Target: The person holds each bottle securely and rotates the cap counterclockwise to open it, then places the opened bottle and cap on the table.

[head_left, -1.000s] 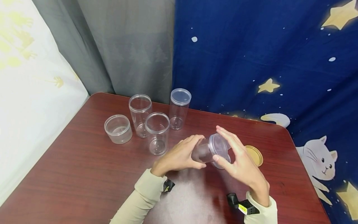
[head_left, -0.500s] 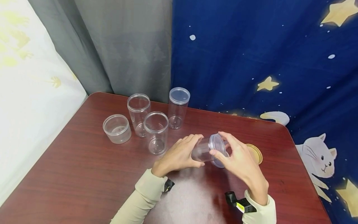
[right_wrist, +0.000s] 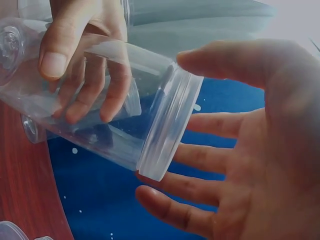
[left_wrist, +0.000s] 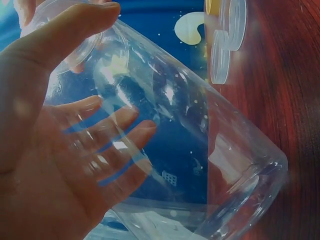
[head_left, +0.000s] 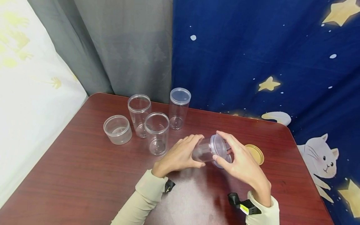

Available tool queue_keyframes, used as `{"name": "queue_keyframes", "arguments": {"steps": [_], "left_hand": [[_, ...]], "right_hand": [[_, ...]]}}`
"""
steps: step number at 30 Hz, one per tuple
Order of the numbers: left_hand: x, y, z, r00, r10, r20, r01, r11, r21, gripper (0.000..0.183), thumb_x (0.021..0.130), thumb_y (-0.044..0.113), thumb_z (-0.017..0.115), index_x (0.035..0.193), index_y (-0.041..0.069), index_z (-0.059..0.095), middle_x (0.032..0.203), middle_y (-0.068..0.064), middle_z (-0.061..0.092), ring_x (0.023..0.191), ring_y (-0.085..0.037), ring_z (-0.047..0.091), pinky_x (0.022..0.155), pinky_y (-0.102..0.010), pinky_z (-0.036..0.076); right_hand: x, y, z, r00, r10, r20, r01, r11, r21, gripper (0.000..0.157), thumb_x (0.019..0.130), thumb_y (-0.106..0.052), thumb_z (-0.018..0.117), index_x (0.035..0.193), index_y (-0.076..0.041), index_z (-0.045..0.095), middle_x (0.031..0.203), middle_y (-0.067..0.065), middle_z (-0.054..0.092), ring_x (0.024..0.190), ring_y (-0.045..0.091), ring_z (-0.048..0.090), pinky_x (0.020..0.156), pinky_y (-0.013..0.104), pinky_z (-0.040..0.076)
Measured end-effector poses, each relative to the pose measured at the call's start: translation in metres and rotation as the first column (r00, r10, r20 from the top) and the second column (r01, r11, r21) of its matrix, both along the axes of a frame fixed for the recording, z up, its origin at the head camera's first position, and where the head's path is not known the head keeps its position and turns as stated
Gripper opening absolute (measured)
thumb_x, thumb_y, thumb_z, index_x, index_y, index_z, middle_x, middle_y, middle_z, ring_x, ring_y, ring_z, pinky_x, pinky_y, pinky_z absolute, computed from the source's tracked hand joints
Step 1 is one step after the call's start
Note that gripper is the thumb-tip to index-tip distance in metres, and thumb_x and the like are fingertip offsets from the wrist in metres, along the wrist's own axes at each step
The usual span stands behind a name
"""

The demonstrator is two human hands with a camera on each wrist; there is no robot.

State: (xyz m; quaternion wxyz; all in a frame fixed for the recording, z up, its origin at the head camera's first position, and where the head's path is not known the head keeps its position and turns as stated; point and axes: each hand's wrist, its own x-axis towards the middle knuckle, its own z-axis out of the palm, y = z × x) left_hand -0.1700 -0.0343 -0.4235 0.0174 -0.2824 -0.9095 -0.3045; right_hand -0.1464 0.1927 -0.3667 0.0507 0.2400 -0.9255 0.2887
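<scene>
My left hand (head_left: pixel 180 154) grips a clear plastic jar (head_left: pixel 202 151) round its body, thumb on one side and fingers on the other. The jar is tilted almost onto its side above the table, its base towards the left. A clear screw lid (right_wrist: pixel 170 130) covers its mouth. My right hand (head_left: pixel 244 162) holds that lid by its rim, the thumb at one edge and fingers round the opposite edge. Loose clear lids (left_wrist: pixel 220 57) lie on the table beneath the right hand, partly hidden by it. Beside them lies a gold-coloured lid (head_left: pixel 255 154).
Two tall open jars (head_left: pixel 157 132) (head_left: pixel 139 109) stand left of the hands, near a short, wide tub (head_left: pixel 118 129). Behind them, by the back edge, stands a tall jar with a clear lid (head_left: pixel 180 96). Curtains hang close behind the brown table (head_left: pixel 84 175).
My right fingers, spread wider a second ago, have come in round the lid's rim and turned slightly with it. The left hand keeps its grip on the jar, nearly still.
</scene>
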Motion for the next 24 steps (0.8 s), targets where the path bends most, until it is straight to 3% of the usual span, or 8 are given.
{"name": "queue_keyframes", "arguments": {"steps": [3, 7, 16, 24], "left_hand": [[-0.0003, -0.0004, 0.0001, 1.0, 0.001, 0.005, -0.001, 1.0, 0.0, 0.085, 0.073, 0.047, 0.083, 0.14, 0.012, 0.045, 0.126, -0.002, 0.058, 0.115, -0.016, 0.054, 0.098, -0.039, 0.045], [-0.0005, -0.0011, 0.0003, 1.0, 0.008, 0.018, -0.008, 1.0, 0.004, 0.085, 0.073, 0.046, 0.083, 0.141, 0.012, 0.044, 0.127, -0.002, 0.058, 0.116, -0.016, 0.054, 0.097, -0.039, 0.046], [-0.0008, -0.0018, 0.0002, 1.0, 0.007, 0.027, -0.007, 1.0, 0.002, 0.085, 0.073, 0.046, 0.083, 0.141, 0.012, 0.044, 0.128, -0.002, 0.058, 0.117, -0.016, 0.054, 0.098, -0.04, 0.045], [-0.0007, -0.0018, 0.0006, 1.0, 0.004, 0.025, -0.005, 1.0, 0.004, 0.085, 0.073, 0.046, 0.083, 0.141, 0.012, 0.044, 0.128, -0.003, 0.058, 0.117, -0.016, 0.054, 0.098, -0.04, 0.046]], "right_hand": [[0.0006, -0.0001, -0.0003, 1.0, 0.01, 0.003, -0.009, 1.0, -0.014, 0.08, 0.084, -0.029, 0.077, 0.152, -0.026, 0.035, 0.147, 0.001, 0.047, 0.104, 0.016, 0.061, 0.082, 0.04, 0.055], [0.0002, -0.0005, -0.0012, 0.999, -0.033, 0.034, 0.034, 0.999, -0.02, 0.083, 0.088, -0.036, 0.073, 0.155, -0.026, 0.028, 0.149, 0.005, 0.043, 0.103, 0.019, 0.062, 0.082, 0.043, 0.055], [-0.0014, -0.0006, -0.0013, 0.997, -0.072, 0.024, 0.072, 0.997, 0.006, 0.072, 0.089, -0.04, 0.072, 0.151, -0.024, 0.039, 0.129, 0.003, 0.057, 0.086, 0.014, 0.063, 0.075, 0.036, 0.054], [-0.0031, -0.0003, -0.003, 0.995, -0.093, 0.02, 0.092, 0.996, 0.019, 0.069, 0.089, -0.043, 0.071, 0.149, -0.022, 0.042, 0.13, 0.003, 0.058, 0.094, 0.017, 0.066, 0.077, 0.038, 0.054]]}}
